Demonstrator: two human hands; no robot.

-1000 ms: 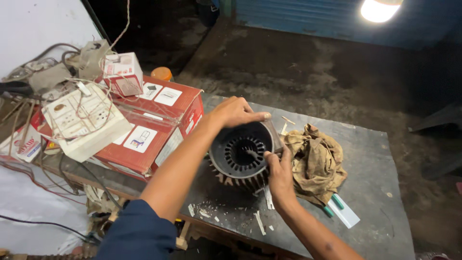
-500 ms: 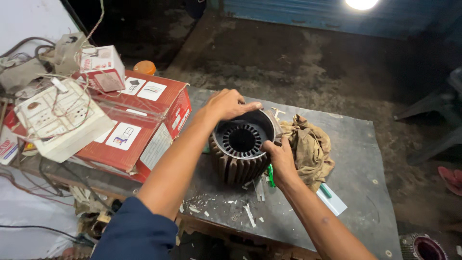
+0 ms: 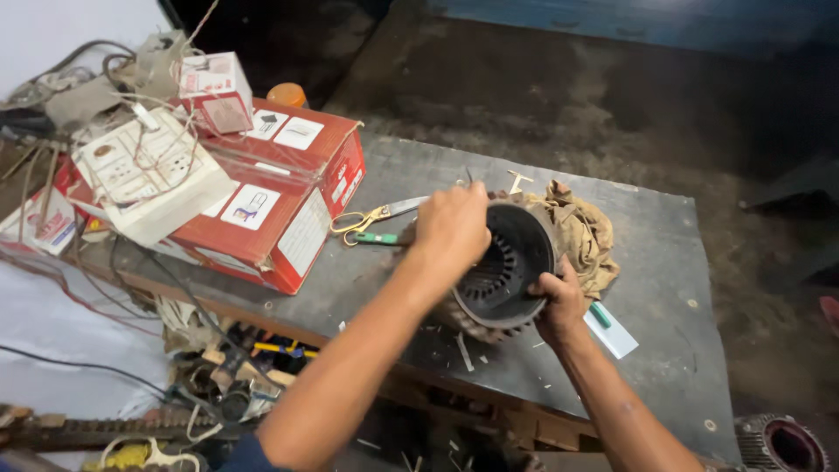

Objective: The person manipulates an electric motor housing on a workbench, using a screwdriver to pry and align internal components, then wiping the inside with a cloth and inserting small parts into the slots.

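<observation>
Well, closest to me, under the near edge of the table, there is a shelf full of wires and small tools, and low at the right a second round motor part lies on the floor.

Above that, both hands are on the motor core, a dark metal ring with slots inside. It stands tipped on its side in the middle of the table, with its opening toward the right. The left hand is closed over the upper rim, fingers curled down on it. The right hand grips the lower rim from below. I judge that the person is tilting or turning the core. It looks heavy, so any further move asks for a firm hold with both hands.

Just beside the right hand lies a white card with a green pen on it. Behind the core is a crumpled brown rag, and left of it are scissors and a green-handled tool.

Further left is a flat red box with square white labels on top. On it rests a white switch board tangled in wires. Behind stands a small white and red carton, and next to it something orange, maybe a cap.
</observation>
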